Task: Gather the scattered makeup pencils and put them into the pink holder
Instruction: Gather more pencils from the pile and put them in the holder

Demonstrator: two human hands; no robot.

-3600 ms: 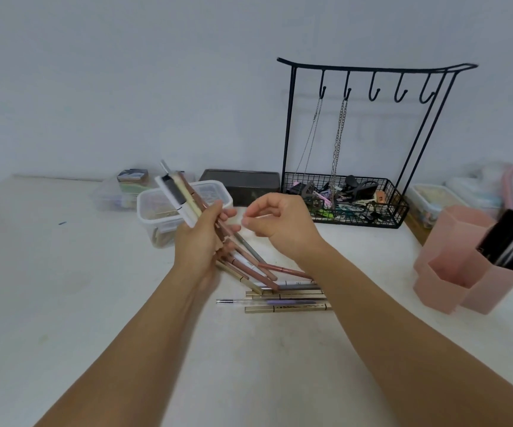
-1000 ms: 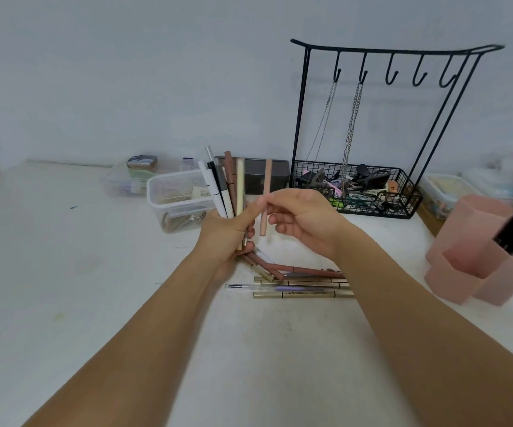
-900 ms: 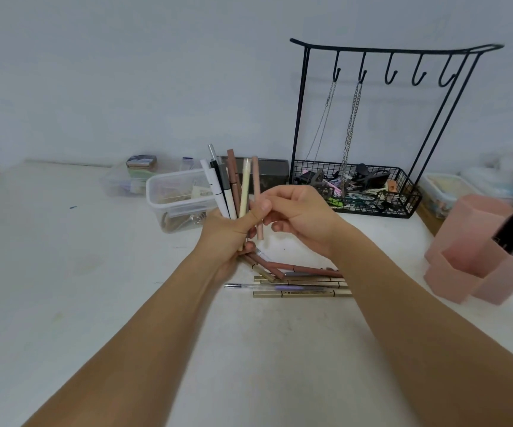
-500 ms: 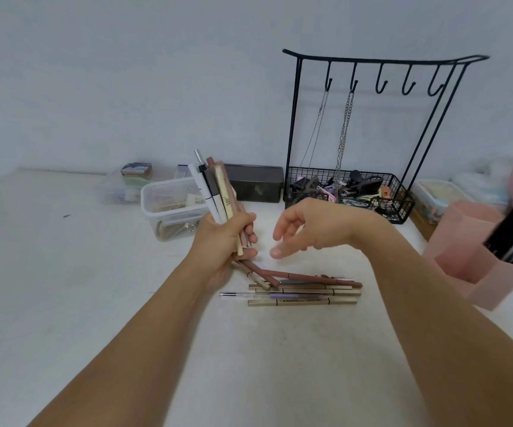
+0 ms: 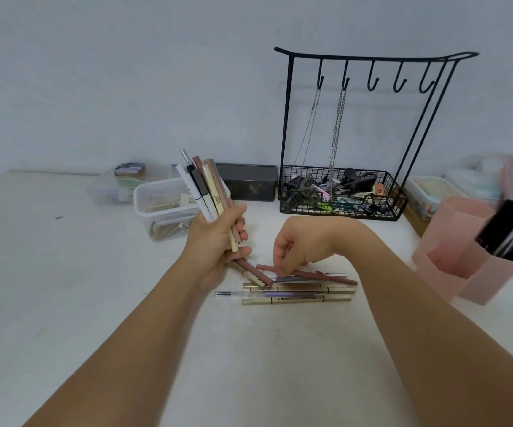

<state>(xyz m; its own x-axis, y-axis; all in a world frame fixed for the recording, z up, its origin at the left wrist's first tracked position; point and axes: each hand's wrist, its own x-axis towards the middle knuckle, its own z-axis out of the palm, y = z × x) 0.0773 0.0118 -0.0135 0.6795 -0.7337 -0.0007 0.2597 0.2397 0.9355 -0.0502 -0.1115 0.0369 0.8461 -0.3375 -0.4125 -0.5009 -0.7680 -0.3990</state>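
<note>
My left hand (image 5: 215,241) is shut around a bundle of makeup pencils (image 5: 203,186) that stand upright and fan out above my fist: white, black, brown and cream ones. Just right of it, my right hand (image 5: 304,245) reaches down with fingertips touching a reddish-brown pencil (image 5: 326,275) in the pile of pencils (image 5: 298,291) lying on the white table. Whether the fingers have closed on it I cannot tell. The pink holder (image 5: 464,257) stands at the right edge with several dark items in one compartment.
A black wire jewellery stand (image 5: 341,192) with hanging chains and a basket of clips stands behind the pile. A clear plastic tub (image 5: 162,208), a dark box (image 5: 249,183) and other small containers (image 5: 116,186) line the back. Bare table (image 5: 64,288) lies to the left.
My right hand handed a brown pencil into the left hand's bundle, then dropped down onto the pile on the table. The left hand tilted its bundle slightly leftwards.
</note>
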